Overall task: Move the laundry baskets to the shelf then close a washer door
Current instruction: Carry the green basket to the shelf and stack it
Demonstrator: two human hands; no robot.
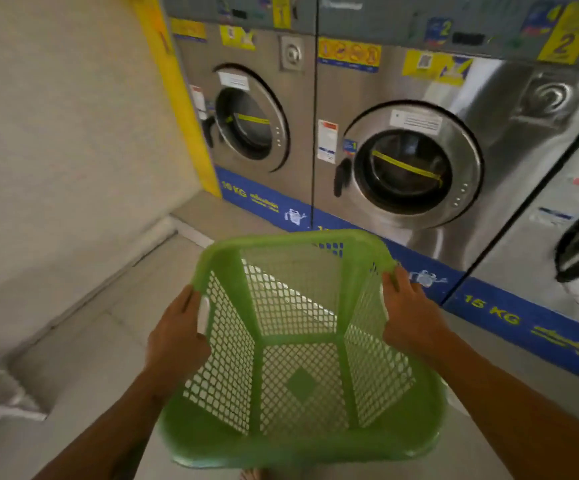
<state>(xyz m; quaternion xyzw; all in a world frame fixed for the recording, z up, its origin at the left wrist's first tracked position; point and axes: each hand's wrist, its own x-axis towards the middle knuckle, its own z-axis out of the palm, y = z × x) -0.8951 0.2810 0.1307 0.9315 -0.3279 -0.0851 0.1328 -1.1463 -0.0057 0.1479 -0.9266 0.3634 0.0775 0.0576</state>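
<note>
A row of washers [402, 150] fills the far side, their brushed steel fronts carrying round glass doors, a blue band along the base. The two nearest doors look shut; a third at the right edge is too blurred to judge. The floor [90, 341] is pale tile, and no shelf shows. The basket [301, 344] hangs in the air before the washers, empty, tipped slightly forward. It is green plastic, square with rounded corners, its walls and base an open lattice under a solid rolled rim. It likely weighs little and flexes some, so the rim is the sound hold. The left hand [173, 341] and right hand [409, 313] each grip closed on opposite rim sides.
</note>
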